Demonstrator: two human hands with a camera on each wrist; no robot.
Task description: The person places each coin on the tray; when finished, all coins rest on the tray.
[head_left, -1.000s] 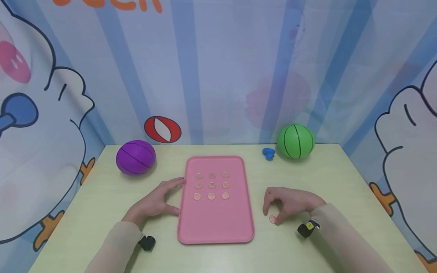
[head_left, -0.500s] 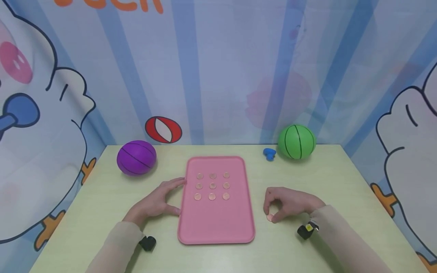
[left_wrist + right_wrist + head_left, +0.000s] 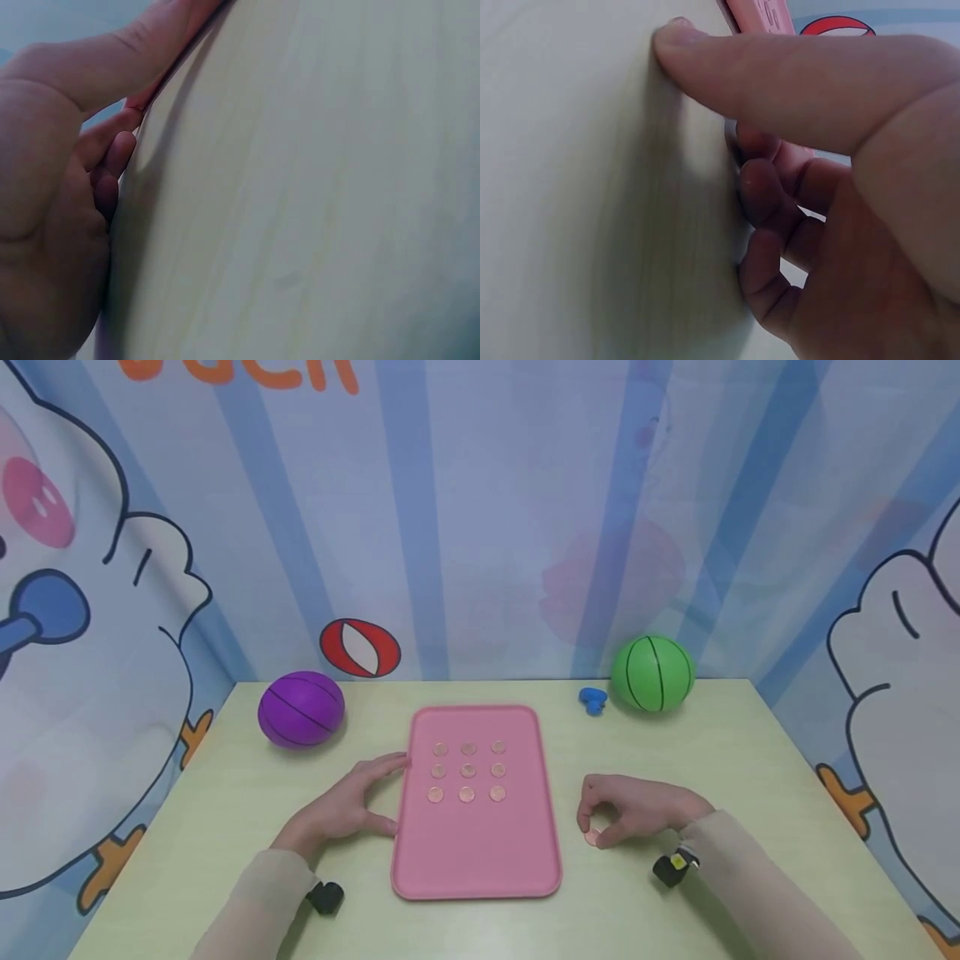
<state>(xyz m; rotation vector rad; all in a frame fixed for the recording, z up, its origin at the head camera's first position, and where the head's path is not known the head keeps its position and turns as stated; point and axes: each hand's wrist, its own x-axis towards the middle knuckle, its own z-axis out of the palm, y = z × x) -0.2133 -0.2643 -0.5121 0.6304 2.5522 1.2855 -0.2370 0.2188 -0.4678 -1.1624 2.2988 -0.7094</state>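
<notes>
In the head view a pink tray (image 3: 476,856) lies on the table, with several small copper coins (image 3: 467,794) set out in neat rows on its far half. My left hand (image 3: 341,806) rests at the tray's left edge, thumb and fingers spread apart with their tips at the rim. To the right of the tray, my right hand (image 3: 637,806) pinches one more coin (image 3: 592,837) at the tabletop between thumb and index finger. The right wrist view shows the thumb (image 3: 757,82) reaching down to the table, its tip over the coin, other fingers curled behind.
A purple ball (image 3: 302,710) sits at the back left of the table (image 3: 360,931). At the back right are a green ball (image 3: 653,673) and a small blue object (image 3: 592,700). A printed curtain (image 3: 495,527) hangs behind the table's far edge.
My right thumb has moved in toward the index finger, and the coin has shifted slightly left with it, partly covered by the fingertips. My left hand and the tray keep their places.
</notes>
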